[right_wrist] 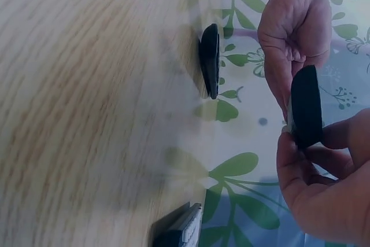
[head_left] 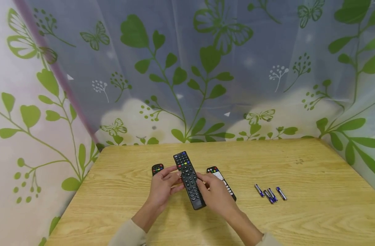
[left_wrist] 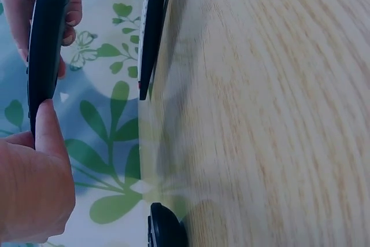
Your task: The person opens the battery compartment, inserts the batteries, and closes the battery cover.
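Observation:
Both hands hold a long black remote control [head_left: 189, 182] above the wooden table, its buttons facing up and its far end leaning left. My left hand [head_left: 162, 187] grips its left edge, thumb at the side of the button face. From the right, my right hand [head_left: 217, 195] pinches the lower half between thumb and fingers. In the left wrist view, the dark underside of the remote control [left_wrist: 49, 50] shows well off the tabletop. The right wrist view has the remote control [right_wrist: 306, 108] end-on between both hands.
A second black remote [head_left: 157, 167] lies behind my left hand, partly hidden by it. Another remote with a white button area [head_left: 218, 175] lies beyond my right hand. Several small batteries [head_left: 271, 195] lie to the right on the table [head_left: 313, 218]. A leaf-patterned curtain [head_left: 187, 85] hangs behind.

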### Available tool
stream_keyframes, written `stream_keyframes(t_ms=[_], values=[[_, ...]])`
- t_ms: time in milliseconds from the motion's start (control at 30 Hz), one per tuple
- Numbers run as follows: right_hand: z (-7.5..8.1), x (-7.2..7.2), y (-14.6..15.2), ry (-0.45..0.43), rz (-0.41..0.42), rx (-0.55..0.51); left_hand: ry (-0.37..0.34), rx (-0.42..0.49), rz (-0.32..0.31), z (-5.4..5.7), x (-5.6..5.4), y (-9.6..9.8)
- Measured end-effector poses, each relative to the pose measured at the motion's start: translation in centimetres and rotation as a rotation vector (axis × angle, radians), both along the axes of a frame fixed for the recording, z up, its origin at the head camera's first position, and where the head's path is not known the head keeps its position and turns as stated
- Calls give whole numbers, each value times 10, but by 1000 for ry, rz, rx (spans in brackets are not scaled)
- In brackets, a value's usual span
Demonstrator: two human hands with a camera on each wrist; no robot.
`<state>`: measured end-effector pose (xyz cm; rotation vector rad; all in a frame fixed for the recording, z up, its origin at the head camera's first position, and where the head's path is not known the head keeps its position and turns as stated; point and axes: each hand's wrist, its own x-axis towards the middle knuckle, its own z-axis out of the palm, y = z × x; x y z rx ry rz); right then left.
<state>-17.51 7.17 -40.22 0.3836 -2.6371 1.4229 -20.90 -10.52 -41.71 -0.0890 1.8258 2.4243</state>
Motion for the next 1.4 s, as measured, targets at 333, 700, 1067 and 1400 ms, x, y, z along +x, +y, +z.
stream_keyframes(t_ms=[333, 700, 1067, 1400], values=[[4, 9, -8, -11, -50, 258, 14, -9, 27, 2, 3, 4], [-2, 12, -3, -1, -63, 241, 48, -14, 15, 0, 4, 10], [-3, 12, 10, -200, 74, -108, 107, 15, -49, -4, -2, 8], [-7, 15, 17, -343, 245, -398, 100, 150, -110, -4, -6, 7]])
